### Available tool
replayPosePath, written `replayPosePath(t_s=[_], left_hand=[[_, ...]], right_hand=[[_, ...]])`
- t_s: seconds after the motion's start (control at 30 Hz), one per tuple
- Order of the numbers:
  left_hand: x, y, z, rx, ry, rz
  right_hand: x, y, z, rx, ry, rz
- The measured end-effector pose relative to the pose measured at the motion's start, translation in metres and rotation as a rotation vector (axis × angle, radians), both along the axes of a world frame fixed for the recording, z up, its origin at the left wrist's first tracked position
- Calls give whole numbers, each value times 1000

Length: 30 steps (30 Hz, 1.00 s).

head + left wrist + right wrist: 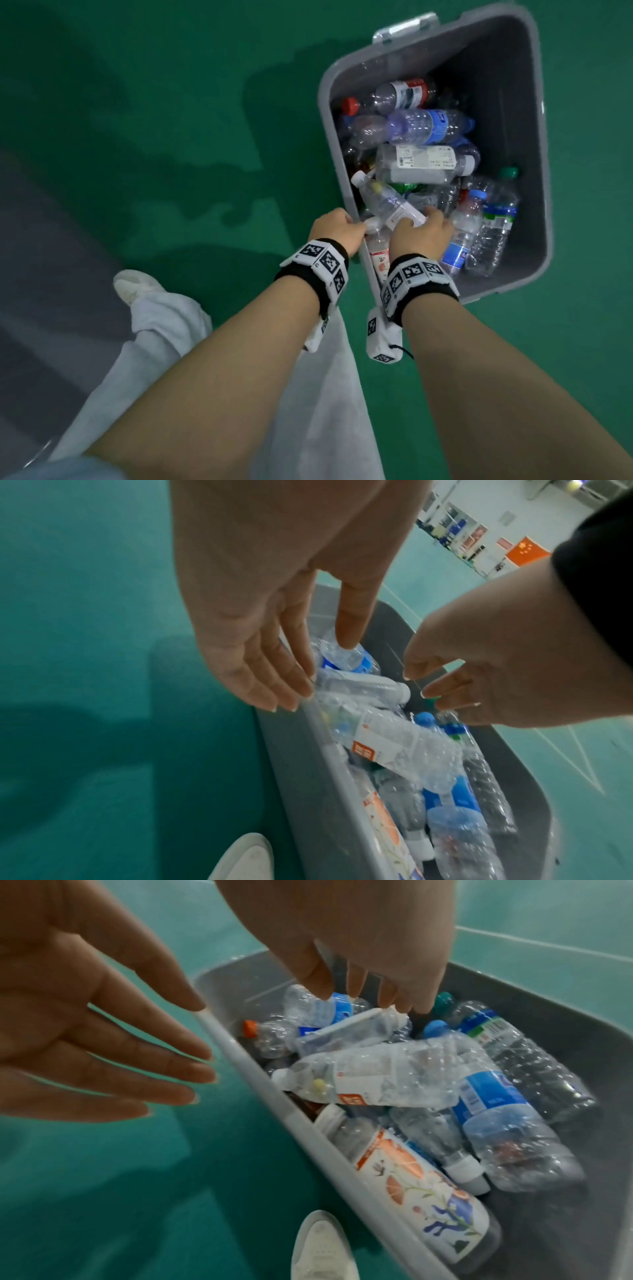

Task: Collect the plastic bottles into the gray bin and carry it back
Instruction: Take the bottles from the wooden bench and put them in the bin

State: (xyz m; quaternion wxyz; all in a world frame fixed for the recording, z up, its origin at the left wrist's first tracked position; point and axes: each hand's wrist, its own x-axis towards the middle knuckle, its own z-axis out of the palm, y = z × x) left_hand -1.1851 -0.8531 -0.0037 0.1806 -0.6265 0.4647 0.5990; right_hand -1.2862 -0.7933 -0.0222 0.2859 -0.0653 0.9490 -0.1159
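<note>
One gray bin (513, 85), two hands, two white shoes, and more than ten plastic bottles (424, 161); the exact number is unclear.

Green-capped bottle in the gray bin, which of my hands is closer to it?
Right. The right hand hangs over the gray bin, fingertips just beside the cap of the green-capped bottle. The left hand is outside the bin's opposite rim, farther away.

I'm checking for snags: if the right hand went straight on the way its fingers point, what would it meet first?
Probably the clear bottle with the white label just under the right hand; depth is uncertain.
</note>
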Motion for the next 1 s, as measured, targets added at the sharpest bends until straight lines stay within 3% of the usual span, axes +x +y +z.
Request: replayPosePath(t_s=[0.3,0.6,1.0], left_hand=[[144,-59,51,-61,70,493],[335,-95,107,-244,76,880],[574,-61,186,-636,-120,1323]], right_hand=[[132,-71,66,-22,-131,230],[327,-146,127,-115,-345,613],[587,-188,179,-321,-553,1271]])
